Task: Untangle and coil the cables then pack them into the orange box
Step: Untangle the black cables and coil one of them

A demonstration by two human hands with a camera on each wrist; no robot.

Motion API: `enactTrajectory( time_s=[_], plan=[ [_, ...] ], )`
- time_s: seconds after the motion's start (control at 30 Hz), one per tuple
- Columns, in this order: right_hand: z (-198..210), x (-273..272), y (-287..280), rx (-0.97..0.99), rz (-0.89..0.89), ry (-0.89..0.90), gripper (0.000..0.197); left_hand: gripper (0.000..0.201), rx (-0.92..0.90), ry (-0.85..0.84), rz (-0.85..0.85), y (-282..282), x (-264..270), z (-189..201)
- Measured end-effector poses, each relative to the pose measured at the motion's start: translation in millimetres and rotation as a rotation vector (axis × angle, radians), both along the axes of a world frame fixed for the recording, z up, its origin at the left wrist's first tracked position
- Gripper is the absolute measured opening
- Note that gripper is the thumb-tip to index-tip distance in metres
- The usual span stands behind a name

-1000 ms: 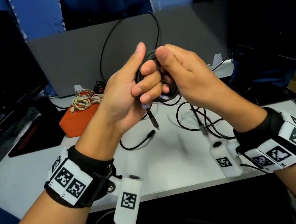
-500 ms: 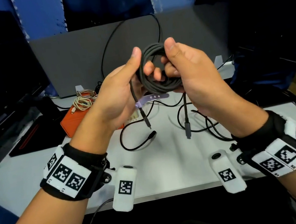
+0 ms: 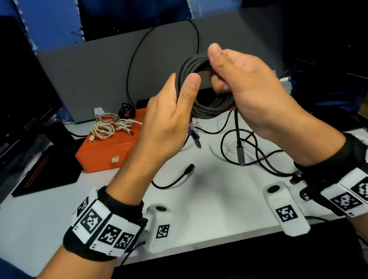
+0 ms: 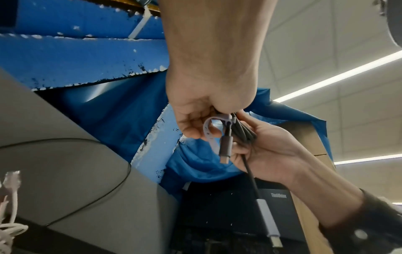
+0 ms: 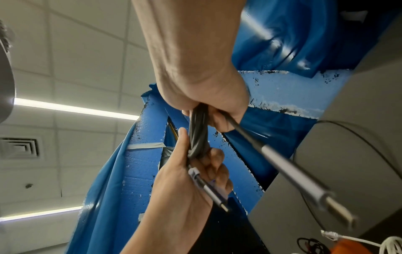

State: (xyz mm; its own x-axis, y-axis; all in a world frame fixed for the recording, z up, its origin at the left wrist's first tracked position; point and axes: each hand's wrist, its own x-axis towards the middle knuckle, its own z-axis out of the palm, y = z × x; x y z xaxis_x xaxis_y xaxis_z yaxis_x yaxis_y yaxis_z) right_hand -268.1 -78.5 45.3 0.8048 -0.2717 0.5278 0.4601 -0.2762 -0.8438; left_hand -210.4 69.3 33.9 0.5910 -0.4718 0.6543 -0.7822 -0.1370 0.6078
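Both your left hand (image 3: 170, 119) and right hand (image 3: 250, 95) grip the coiled cable (image 3: 209, 108); next, wrap its strap (image 4: 210, 135), then pack it into the orange box (image 3: 107, 151).

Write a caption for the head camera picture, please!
Both hands hold a coiled grey cable above the white desk.
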Motion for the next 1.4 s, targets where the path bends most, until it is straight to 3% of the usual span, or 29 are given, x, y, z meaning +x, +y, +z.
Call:
enactTrajectory(
  time_s=[0.13, 0.33, 0.5, 0.67, 0.73, 0.8, 0.9, 1.0, 1.07, 1.13, 1.23, 1.4],
  plan=[
    [-0.6, 0.7, 2.4, 0.120, 0.063, 0.009, 0.043, 0.034, 0.010, -0.050, 0.086, -3.8, -3.6, 1.7],
    [-12.0, 4.3, 25.7, 0.135, 0.060, -0.065, 0.029, 0.041, -0.263, 0.077, 0.202, -11.3, -3.6, -0.1],
    [-8.4, -1.7, 25.6, 0.366, 0.178, 0.058, 0.041, 0.040, -0.237, 0.083, 0.164, -13.6, -3.0, -3.6],
    [-6.5, 0.0, 16.3, 0.511, 0.374, 0.108, 0.038, 0.045, -0.180, 0.153, 0.068, -12.0, 5.8, -5.2],
    [-7.1, 1.4, 10.0, 0.466, 0.317, 0.123, 0.038, 0.046, -0.089, 0.254, -0.024, -9.2, 7.9, -2.7],
    [-4.5, 1.9, 4.0, 0.299, 0.175, 0.150, 0.039, 0.045, 0.099, 0.351, -0.117, 0.4, 14.6, 4.8],
    [-1.2, 4.6, -3.2, 0.075, 0.005, 0.162, 0.040, 0.035, 0.392, 0.272, -0.158, 22.5, 29.9, 11.8],
    [-1.1, 7.9, -9.1, -0.073, -0.063, 0.147, 0.042, 0.024, 0.488, 0.230, -0.164, 38.2, 38.9, 16.7],
    [-3.3, 9.1, -10.5, -0.219, -0.100, 0.125, 0.041, 0.019, 0.389, 0.294, -0.204, 43.7, 38.8, 21.1],
    [-7.1, 8.8, -10.8, -0.331, -0.141, 0.115, 0.040, 0.016, 0.178, 0.375, -0.256, 42.6, 36.6, 25.0],
    [-11.9, 9.5, -6.8, -0.371, -0.144, 0.088, 0.041, 0.019, -0.114, 0.424, -0.310, 36.8, 32.4, 27.8],
    [-11.6, 10.4, -3.2, -0.291, -0.106, 0.066, 0.041, 0.012, -0.192, 0.343, -0.279, 26.1, 24.9, 24.6]
  ],
)
